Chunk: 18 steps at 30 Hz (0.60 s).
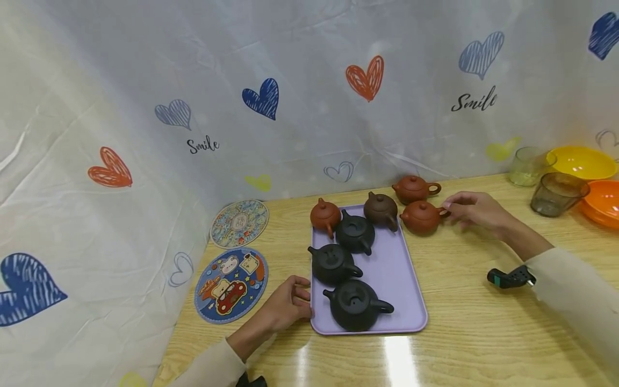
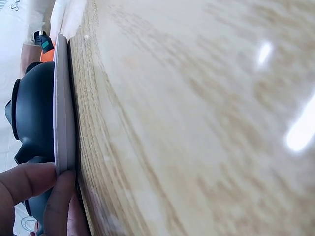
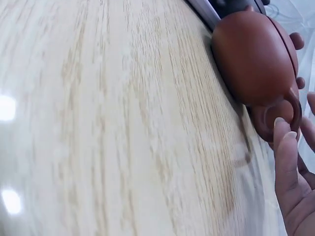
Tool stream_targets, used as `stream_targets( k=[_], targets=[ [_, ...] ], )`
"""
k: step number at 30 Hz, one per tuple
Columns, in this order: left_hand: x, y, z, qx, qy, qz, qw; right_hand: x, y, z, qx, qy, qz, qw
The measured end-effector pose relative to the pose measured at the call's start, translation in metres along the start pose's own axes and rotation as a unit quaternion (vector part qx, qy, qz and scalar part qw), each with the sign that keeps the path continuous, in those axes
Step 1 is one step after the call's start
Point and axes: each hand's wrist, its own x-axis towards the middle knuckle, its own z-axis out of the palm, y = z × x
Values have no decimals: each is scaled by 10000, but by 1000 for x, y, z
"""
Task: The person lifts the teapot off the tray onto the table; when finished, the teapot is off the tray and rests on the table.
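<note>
Left grip pinches lilac tray; right grip touches nearer red teapot.

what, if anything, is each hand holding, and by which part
The left hand pinches the lilac tray by its left rim. The right hand is at the handle of the nearest reddish teapot; a grip cannot be told.

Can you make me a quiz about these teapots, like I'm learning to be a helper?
1. How many black teapots sit on the purple tray?

2. True or false: the left hand is touching a drinking glass.

3. Which of these is nearest the right hand?
A) a round mat
B) a reddish teapot
C) an orange bowl

Key:
1. Three.
2. False; it pinches the edge of the tray.
3. B.
</note>
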Motion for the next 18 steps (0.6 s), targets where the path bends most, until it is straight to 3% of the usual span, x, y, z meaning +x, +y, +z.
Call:
stream_targets(
  k=[4,8,18],
  targets=[
    [-1,0,0,-6,7,39,10000,-9,-2,-4,-70,244,-215,9994],
    [-2,1,0,-6,14,86,10000,-22,-8,-3,-172,234,-464,9985],
    [-2,0,2,85,84,50,9999,-55,-28,30,-483,-601,-961,9924]
  ],
)
